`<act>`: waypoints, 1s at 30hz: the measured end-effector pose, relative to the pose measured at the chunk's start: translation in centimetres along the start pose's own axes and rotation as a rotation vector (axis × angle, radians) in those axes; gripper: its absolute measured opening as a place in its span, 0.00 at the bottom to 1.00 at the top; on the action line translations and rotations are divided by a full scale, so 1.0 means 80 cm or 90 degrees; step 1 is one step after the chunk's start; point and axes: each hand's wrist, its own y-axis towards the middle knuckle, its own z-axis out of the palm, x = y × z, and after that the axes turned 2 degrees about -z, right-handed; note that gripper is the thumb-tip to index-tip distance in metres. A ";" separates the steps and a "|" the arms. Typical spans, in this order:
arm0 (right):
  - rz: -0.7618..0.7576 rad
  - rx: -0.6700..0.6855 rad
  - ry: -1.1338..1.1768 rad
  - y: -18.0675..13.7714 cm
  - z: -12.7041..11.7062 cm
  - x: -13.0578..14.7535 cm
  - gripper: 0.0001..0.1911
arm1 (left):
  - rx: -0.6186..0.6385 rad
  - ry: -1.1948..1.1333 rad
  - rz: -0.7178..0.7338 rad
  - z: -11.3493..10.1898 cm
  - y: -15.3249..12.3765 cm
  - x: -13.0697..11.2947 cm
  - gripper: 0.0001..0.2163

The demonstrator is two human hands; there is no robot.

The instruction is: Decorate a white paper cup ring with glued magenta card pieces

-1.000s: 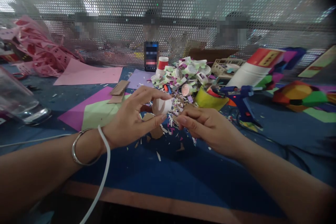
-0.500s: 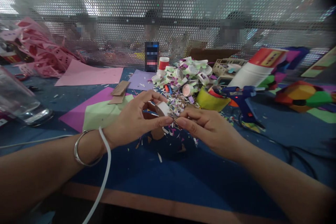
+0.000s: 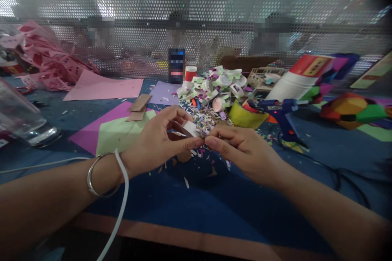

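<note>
My left hand pinches a small piece of white paper between thumb and fingers, above the blue tabletop. My right hand is closed in a pinch at the paper's right edge, thumb tip almost against my left thumb. What lies between the right fingers is mostly hidden; a thin greyish edge shows there. Beneath and beyond both hands, small paper scraps are scattered. Right behind them rises a heap of small white paper rounds with green and purple strips.
A blue glue gun with a black cable stands right, beside a yellow tape roll. White paper cups lie stacked behind it. Left are coloured sheets, brown card pieces, a clear glass and a pink paper pile.
The white paper has tilted slightly in my left fingers, showing a thin pale edge. Both hands otherwise stay nearly in place.
</note>
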 end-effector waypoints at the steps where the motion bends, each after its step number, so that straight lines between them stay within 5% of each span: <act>1: 0.000 -0.001 0.001 -0.001 0.000 0.000 0.21 | -0.006 0.008 0.003 0.000 0.000 0.000 0.20; 15: -0.026 -0.030 -0.048 -0.003 0.002 0.000 0.20 | -0.007 0.013 -0.020 0.003 -0.003 -0.002 0.19; 22: -0.012 -0.070 -0.076 -0.002 0.003 -0.001 0.21 | -0.052 0.047 0.047 0.000 0.000 0.007 0.19; 30: 0.035 -0.109 0.062 0.003 0.006 0.000 0.19 | -0.014 0.054 0.014 0.004 -0.003 0.002 0.18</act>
